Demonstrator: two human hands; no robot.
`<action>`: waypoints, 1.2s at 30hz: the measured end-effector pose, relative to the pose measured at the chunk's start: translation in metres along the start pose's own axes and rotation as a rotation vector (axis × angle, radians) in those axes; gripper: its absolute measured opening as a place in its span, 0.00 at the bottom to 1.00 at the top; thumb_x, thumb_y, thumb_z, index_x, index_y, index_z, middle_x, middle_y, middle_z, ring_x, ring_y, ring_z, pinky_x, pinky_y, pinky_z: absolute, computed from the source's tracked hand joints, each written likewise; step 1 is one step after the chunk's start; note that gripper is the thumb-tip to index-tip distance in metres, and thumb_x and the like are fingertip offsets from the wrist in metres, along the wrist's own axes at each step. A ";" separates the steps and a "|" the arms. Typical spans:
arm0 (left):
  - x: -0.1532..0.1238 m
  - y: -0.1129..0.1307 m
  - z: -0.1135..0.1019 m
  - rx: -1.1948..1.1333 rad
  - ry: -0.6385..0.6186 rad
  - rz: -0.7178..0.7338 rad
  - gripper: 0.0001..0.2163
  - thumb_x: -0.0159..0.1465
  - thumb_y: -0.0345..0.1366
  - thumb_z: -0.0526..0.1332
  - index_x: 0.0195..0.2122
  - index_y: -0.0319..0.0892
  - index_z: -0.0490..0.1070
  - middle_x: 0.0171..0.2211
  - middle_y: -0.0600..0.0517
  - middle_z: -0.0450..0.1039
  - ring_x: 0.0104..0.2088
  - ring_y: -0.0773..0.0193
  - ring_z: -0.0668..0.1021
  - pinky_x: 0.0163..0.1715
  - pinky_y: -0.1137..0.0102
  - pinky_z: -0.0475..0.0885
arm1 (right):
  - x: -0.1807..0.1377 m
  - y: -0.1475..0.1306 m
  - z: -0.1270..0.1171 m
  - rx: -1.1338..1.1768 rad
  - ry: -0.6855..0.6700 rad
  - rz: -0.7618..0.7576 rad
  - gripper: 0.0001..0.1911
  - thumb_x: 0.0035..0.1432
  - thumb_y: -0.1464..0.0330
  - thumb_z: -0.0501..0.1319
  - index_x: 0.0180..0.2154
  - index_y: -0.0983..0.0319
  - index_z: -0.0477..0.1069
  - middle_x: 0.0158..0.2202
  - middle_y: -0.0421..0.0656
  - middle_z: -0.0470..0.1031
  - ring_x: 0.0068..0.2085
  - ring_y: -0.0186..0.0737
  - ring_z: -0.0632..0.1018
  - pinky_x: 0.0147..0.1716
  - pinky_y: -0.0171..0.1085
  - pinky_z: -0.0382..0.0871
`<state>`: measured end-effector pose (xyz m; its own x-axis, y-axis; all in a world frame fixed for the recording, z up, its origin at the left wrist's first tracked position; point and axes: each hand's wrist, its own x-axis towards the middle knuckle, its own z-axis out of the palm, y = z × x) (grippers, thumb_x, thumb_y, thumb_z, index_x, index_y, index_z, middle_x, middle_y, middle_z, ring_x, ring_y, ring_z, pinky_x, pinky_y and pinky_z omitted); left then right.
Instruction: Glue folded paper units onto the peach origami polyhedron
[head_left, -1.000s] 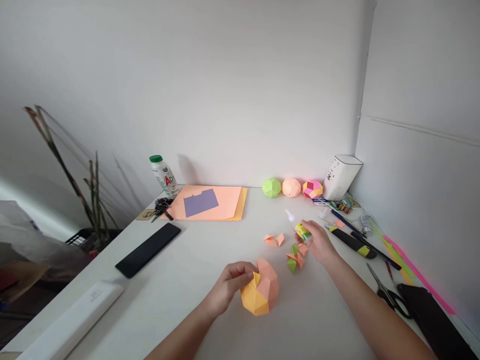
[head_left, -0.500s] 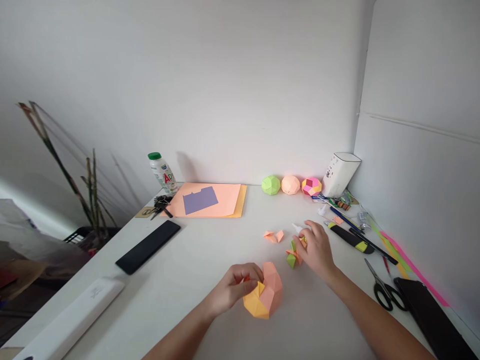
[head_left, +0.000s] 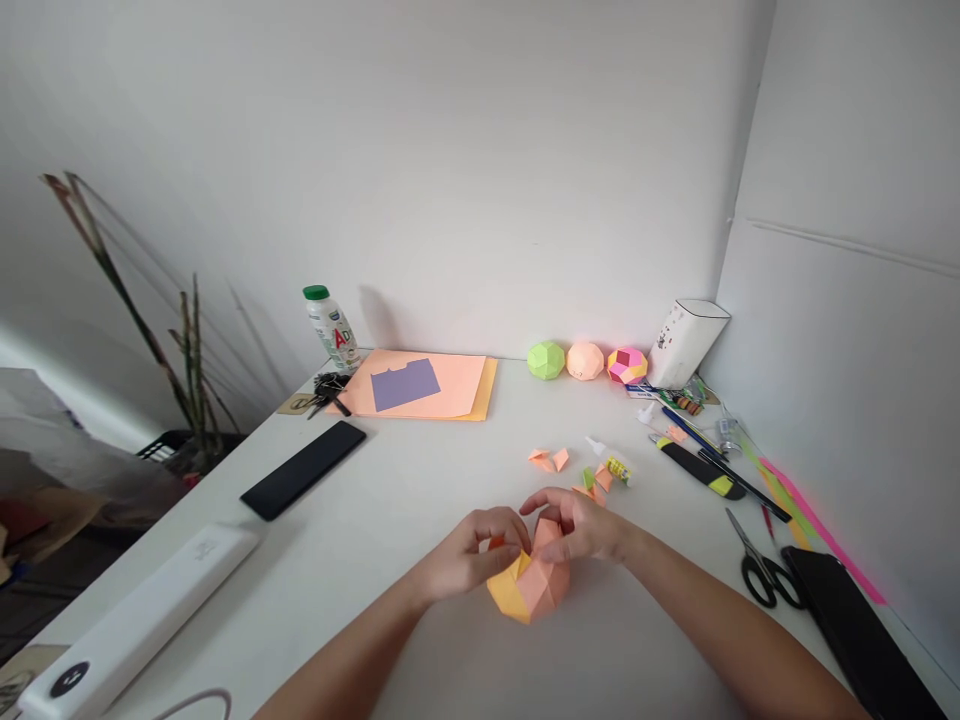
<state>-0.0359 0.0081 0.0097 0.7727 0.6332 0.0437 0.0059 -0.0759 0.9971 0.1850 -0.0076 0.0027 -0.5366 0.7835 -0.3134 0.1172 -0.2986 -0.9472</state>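
A faceted paper ball (head_left: 529, 590), yellow on the left and peach on the right, with an opening at its top, is between my hands. My left hand (head_left: 480, 548) pinches its upper left rim. On the upper right side, my right hand (head_left: 577, 525) grips the peach part with thumb and fingers; the fingertips reach toward the opening. Folded peach and green paper pieces (head_left: 590, 488) lie just beyond my right hand. Beside them rests a small glue bottle (head_left: 618, 470) with a white nozzle. Two small peach pieces (head_left: 550, 460) lie farther left.
Three finished-looking paper balls (head_left: 585, 362) line the wall. Scissors (head_left: 766, 572), a box cutter (head_left: 697, 468) and a black case (head_left: 862, 630) lie right. Left are a black phone-like slab (head_left: 304, 470), a long white device (head_left: 142, 620), paper sheets (head_left: 457, 385) and a bottle (head_left: 332, 330).
My right hand has left the glue bottle and loose pieces and come back to the paper ball, now gripping its right side. My left hand has stayed on it. The view has shifted slightly.
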 end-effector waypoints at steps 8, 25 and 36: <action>-0.001 0.007 0.002 0.112 -0.006 0.001 0.08 0.58 0.28 0.57 0.24 0.40 0.72 0.34 0.47 0.74 0.36 0.59 0.74 0.37 0.67 0.67 | -0.007 -0.008 0.007 -0.111 0.001 0.060 0.32 0.41 0.64 0.71 0.49 0.59 0.65 0.26 0.34 0.68 0.27 0.31 0.69 0.26 0.30 0.63; 0.000 0.007 0.012 0.240 0.060 0.048 0.11 0.54 0.23 0.55 0.20 0.43 0.72 0.29 0.48 0.75 0.32 0.60 0.72 0.39 0.66 0.67 | -0.019 -0.020 0.027 -0.301 0.159 0.063 0.27 0.44 0.73 0.64 0.49 0.56 0.67 0.26 0.35 0.66 0.25 0.32 0.67 0.20 0.29 0.59; -0.001 0.005 0.015 0.298 0.082 0.061 0.11 0.52 0.23 0.54 0.20 0.42 0.71 0.28 0.48 0.74 0.30 0.61 0.71 0.38 0.65 0.67 | -0.021 -0.020 0.030 -0.314 0.173 0.024 0.27 0.45 0.74 0.63 0.49 0.55 0.67 0.25 0.36 0.67 0.24 0.32 0.67 0.19 0.29 0.59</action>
<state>-0.0271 -0.0039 0.0139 0.7235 0.6799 0.1196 0.1566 -0.3303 0.9308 0.1695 -0.0348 0.0300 -0.3839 0.8671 -0.3176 0.3933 -0.1576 -0.9058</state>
